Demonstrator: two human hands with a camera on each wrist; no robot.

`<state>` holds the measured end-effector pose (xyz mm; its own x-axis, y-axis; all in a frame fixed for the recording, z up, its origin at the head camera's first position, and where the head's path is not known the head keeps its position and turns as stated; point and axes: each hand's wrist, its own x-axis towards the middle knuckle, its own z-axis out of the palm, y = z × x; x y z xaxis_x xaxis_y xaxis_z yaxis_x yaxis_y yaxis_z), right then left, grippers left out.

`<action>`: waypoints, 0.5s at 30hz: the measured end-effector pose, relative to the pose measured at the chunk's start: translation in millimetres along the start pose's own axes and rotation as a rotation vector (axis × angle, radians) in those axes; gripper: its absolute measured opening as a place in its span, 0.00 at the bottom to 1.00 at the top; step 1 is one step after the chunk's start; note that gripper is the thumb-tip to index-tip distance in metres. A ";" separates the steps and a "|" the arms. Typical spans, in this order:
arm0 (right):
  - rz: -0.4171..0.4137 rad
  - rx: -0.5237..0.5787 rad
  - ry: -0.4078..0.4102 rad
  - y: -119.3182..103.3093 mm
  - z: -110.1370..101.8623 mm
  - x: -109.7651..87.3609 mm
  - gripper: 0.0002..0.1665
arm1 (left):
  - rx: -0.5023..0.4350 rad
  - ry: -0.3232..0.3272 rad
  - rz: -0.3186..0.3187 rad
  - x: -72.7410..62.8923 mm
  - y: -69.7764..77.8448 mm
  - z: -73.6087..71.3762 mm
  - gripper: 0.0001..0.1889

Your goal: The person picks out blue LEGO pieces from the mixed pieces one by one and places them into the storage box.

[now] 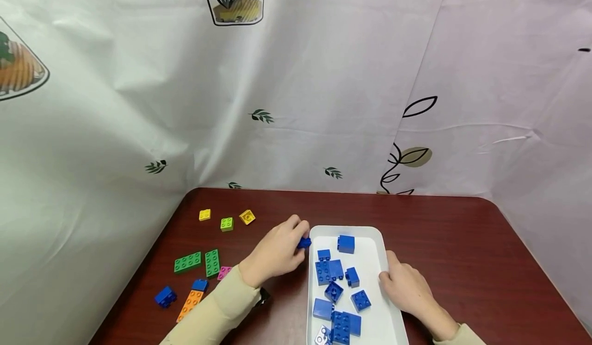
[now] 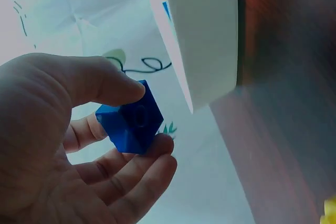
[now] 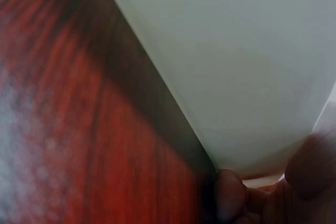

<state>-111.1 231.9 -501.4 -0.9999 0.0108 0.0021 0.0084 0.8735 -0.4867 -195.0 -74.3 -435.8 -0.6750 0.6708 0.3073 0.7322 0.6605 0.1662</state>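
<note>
My left hand (image 1: 276, 247) pinches a small blue toy brick (image 2: 132, 121) between thumb and fingers, just outside the left long wall of a white tray (image 1: 372, 262). On the tray's opposite side my right hand (image 1: 409, 286) grips the rim, thumb over the edge and fingers against the outer wall. Several blue bricks (image 1: 346, 244) of different sizes lie scattered in the tray, some studs up and others tipped over. A pale, glossy brick (image 1: 322, 336) shows at its near end. In the right wrist view the tray's outer wall (image 3: 231, 77) fills much of the picture.
Left on the brown table (image 1: 444, 242) lie yellow bricks (image 1: 247, 217), a lime brick (image 1: 226, 224), green bricks (image 1: 187, 262), an orange brick (image 1: 190, 304), blue bricks (image 1: 165, 296) and a pink brick (image 1: 224, 272) partly behind my left sleeve. White patterned cloth (image 1: 296, 144) hangs behind.
</note>
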 end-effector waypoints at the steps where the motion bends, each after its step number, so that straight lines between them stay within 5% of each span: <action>1: 0.000 0.002 -0.001 -0.1 -0.2 0.0 0.25 | 0.003 -0.010 0.003 2.5 1.7 2.1 0.14; 15: 0.002 0.001 -0.001 1.3 0.3 0.3 0.26 | 0.095 -0.042 0.043 32.3 10.7 35.7 0.14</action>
<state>-111.4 232.9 -502.3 -0.9999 0.0117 0.0004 0.0100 0.8730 -0.4877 -212.3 -33.6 -457.6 -0.6476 0.7115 0.2727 0.7501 0.6583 0.0633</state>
